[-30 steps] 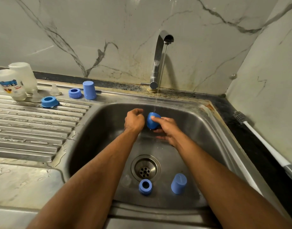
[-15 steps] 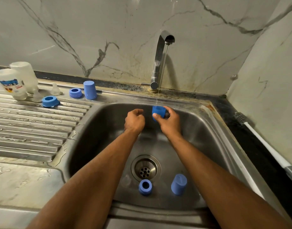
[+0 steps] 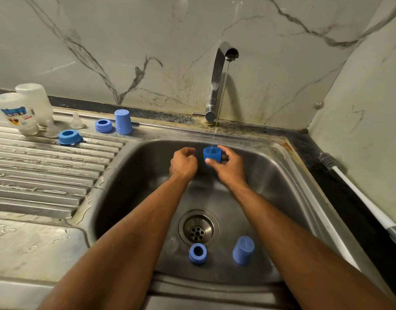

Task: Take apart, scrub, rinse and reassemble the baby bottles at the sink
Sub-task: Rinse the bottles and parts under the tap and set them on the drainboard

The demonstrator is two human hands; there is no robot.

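My right hand (image 3: 229, 167) grips a blue bottle cap (image 3: 212, 154), mouth up, under the thin stream from the tap (image 3: 217, 81). Just left of it, my left hand (image 3: 183, 163) is curled into a loose fist with nothing visible in it. On the sink (image 3: 282, 186) floor lie a blue collar ring (image 3: 197, 253) and another blue cap (image 3: 243, 250). Two upturned clear bottles (image 3: 15, 113) stand on the drainboard (image 3: 42, 175) at far left, with clear teats (image 3: 76, 121), two blue rings (image 3: 69, 136) and a blue cap (image 3: 123, 121) beside them.
A bottle brush with a white handle (image 3: 360, 198) lies along the dark counter right of the sink. The drain (image 3: 198, 228) sits mid-basin. A faint clear teat (image 3: 171, 245) lies left of the ring. Marble walls close in behind and to the right.
My right hand has turned the blue cap from sideways to mouth up and lifted it slightly under the stream. My left hand has stayed curled beside it.
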